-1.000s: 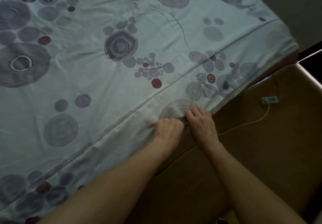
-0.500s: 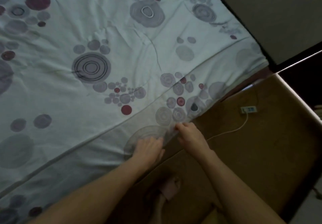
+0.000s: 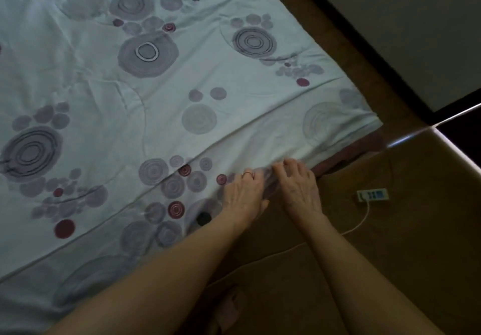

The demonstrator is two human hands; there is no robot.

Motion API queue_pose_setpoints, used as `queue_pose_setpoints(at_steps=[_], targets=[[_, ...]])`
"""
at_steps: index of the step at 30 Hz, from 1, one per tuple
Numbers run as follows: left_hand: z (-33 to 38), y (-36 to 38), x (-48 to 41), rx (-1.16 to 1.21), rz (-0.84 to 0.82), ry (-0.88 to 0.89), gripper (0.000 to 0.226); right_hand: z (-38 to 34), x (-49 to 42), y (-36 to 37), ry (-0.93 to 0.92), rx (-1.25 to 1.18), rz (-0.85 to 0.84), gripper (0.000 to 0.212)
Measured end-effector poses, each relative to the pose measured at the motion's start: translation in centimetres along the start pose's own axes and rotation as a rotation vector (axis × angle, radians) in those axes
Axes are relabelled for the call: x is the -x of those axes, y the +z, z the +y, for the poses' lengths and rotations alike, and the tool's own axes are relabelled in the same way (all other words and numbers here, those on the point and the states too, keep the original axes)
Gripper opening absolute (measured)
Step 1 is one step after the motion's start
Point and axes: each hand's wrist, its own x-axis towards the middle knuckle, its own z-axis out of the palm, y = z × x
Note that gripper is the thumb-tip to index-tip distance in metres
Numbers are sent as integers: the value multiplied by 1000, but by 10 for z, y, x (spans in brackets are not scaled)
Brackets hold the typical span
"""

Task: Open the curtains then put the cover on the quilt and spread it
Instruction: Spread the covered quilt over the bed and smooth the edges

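A pale quilt cover printed with grey and maroon circles lies spread flat over the bed, filling the left and upper view. Its near edge hangs over the bed's side. My left hand rests palm down on that edge, fingers curled into the fabric, a ring on one finger. My right hand is right beside it, fingers bent and pinching the same edge. A small bunch of cloth sits between the two hands. The quilt inside cannot be seen.
A brown floor runs along the bed's right side. On it lies a white power strip with a thin white cable trailing toward me. A grey wall with a dark skirting stands at the upper right. A pink slipper is near my feet.
Both hands have shifted along the cover's hanging edge toward the bed's far right corner, staying side by side on the fabric. The camera followed, so that corner now sits closer.
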Motion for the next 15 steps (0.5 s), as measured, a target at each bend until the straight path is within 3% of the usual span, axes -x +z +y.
queue_pose_setpoints(at_steps=[5, 11, 15], targets=[[30, 20, -38, -117, -46, -68, 55, 34, -32, 9, -96, 17, -6, 39], [47, 28, -60, -318, -67, -78, 43, 64, -50, 5, -214, -7, 1, 24], [57, 24, -66, -275, -129, -3, 34, 80, -71, -9, -300, -136, -164, 26]])
